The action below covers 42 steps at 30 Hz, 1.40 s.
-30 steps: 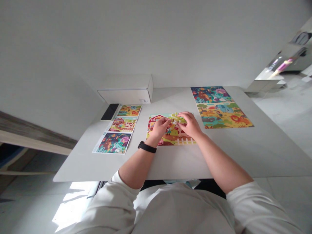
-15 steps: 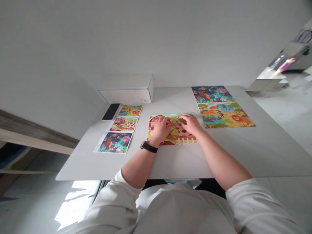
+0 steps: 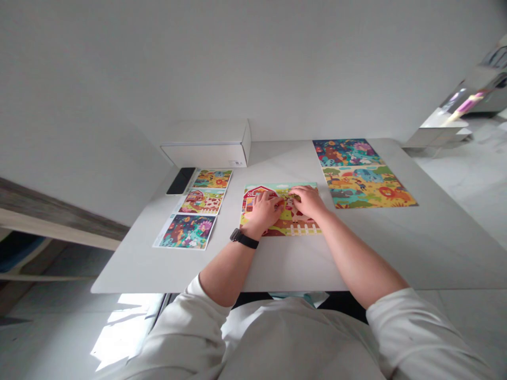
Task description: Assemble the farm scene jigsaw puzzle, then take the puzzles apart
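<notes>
**Q:** Head view. Main item, and how does it lie?

**A:** A farm-scene jigsaw puzzle (image 3: 304, 224) lies flat on the pale table (image 3: 356, 256), roughly centred in front of me. Its long axis runs left to right, about parallel to the table's near edge. A red barn (image 3: 255, 194) occupies the left end, and a white picket fence (image 3: 303, 229) runs along the near side.

**Q:** State of the hands?

**A:** My left hand (image 3: 263, 209) and right hand (image 3: 309, 201) both rest palm down on the puzzle, fingers curved. My fingertips (image 3: 282, 201) almost meet near the middle of the scene. I cannot tell whether either hand is pinching a piece, because my fingers cover that spot. A black watch band (image 3: 244, 238) circles my left wrist.

**Q:** Nearby items?

**A:** To the left, three picture cards (image 3: 202, 201) form a column, with a black smartphone (image 3: 181, 180) just beside the farthest card. A white cardboard box (image 3: 206, 152) stands at the far edge of the table. To the right, two larger illustrated sheets (image 3: 366, 187) lie end to end.

**Q:** Legible writing?

**A:** The box has small print near one corner, too small to read.
</notes>
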Motion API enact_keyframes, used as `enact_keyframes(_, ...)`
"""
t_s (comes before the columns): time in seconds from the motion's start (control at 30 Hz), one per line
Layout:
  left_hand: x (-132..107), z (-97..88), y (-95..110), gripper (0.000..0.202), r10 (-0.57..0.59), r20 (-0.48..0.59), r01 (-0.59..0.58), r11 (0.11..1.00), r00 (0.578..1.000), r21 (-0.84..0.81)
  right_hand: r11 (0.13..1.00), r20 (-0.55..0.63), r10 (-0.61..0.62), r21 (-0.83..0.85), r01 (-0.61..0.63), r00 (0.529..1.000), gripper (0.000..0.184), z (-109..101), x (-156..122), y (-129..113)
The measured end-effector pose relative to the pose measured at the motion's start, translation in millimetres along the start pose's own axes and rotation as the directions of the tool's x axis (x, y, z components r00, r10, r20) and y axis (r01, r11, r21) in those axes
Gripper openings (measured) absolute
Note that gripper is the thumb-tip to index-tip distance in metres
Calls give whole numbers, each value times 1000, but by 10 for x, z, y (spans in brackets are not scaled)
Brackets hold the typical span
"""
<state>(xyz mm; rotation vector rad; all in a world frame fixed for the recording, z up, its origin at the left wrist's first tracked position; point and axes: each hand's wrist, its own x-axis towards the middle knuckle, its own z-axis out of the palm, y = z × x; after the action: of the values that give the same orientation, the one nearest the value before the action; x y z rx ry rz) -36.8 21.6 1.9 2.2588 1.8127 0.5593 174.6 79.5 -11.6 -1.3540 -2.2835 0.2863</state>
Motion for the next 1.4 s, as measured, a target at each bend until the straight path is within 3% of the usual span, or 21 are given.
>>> enact_keyframes(0.6,-12,45,-27,38,52,-8,-51,998,999,34,994,64,-5,-105,11,998,33,-64,-69,-48)
enact_keyframes(1.0,14,32,22,44,252,98,-253,967,963,-6,997,73,7,-83,-1,997,36,-80,-114,-110)
enact_keyframes(1.4,43,32,41,42,256,84,-256,967,963,-8,994,78,-18,-103,26,997,36,-65,-154,-103)
